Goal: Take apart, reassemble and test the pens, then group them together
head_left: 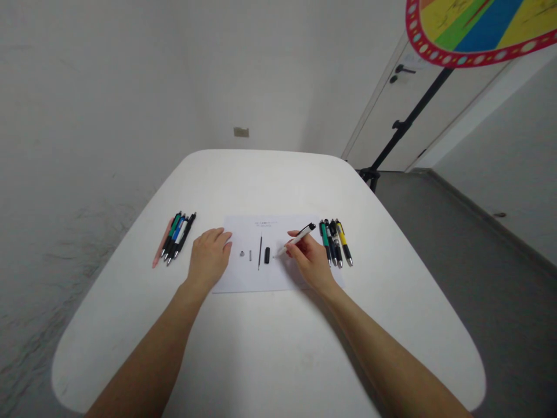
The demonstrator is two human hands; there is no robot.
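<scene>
My right hand [312, 260] is closed around a white pen [300, 234] with a black top, its tip slanting down to the left over a sheet of paper [243, 281]. At the sheet's left edge my left hand [210, 253] lies flat, fingers held out, with nothing in it. Between the hands several pen parts lie in a row on the paper: a small metal cone tip [242, 253], a spring [250, 255], a thin dark refill [260, 253] and a black grip sleeve [267, 255]. Small print runs along the top of the sheet.
Several pens [177, 238] lie bunched left of my left hand, and several more pens [335, 242] beside my right hand. The white table [261, 180] has rounded corners. Behind it on the right stands a colourful wheel [483, 29] on a black pole [409, 119], near a door [404, 104].
</scene>
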